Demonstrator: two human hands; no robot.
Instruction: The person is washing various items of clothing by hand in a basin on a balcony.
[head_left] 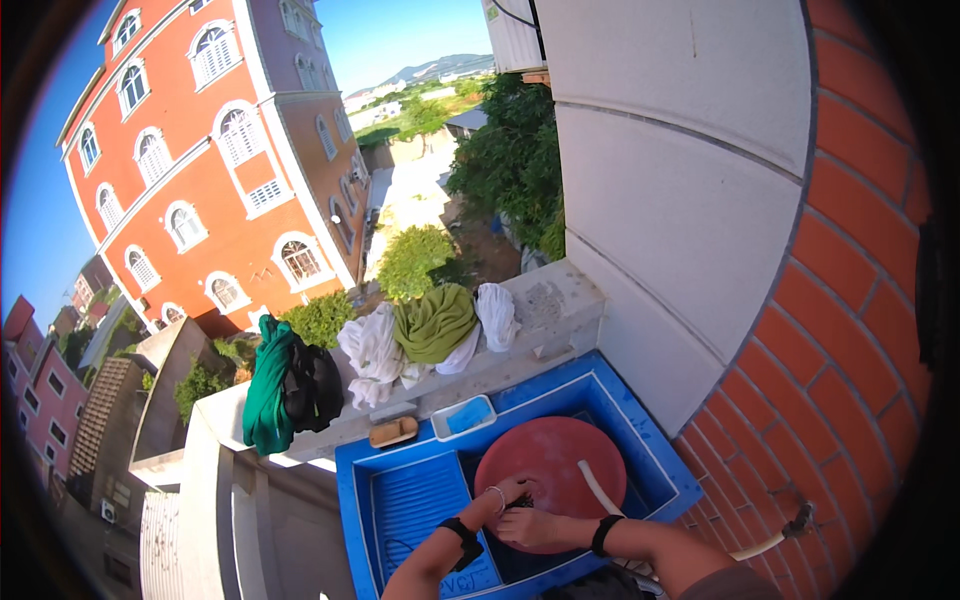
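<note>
A blue plastic wash sink point(640, 455) stands against the balcony parapet point(545, 300), with a ribbed washboard slope point(415, 500) on its left half and a deeper well on its right. A round red basin point(555, 455) sits in the well, tilted slightly toward the person. A pale hose point(600, 488) runs from the brick wall point(850, 330) on the right over the basin rim.

Both hands meet at the near rim of the basin. The left hand point(505, 493) is curled around a small dark wet cloth point(522, 497); the right hand point(535, 527) lies just below it, fingers closed against the same cloth. The cloth is mostly hidden between the hands, so its shape cannot be told. Each wrist carries a black band.

On the parapet lie wrung garments: a green and black bundle point(285, 385) hanging at left, white cloths point(372, 355), an olive cloth point(435, 322) and another white piece point(497, 315). A blue soap tray point(465, 416) and a brown brush point(393, 431) rest on the ledge beside the sink.
</note>
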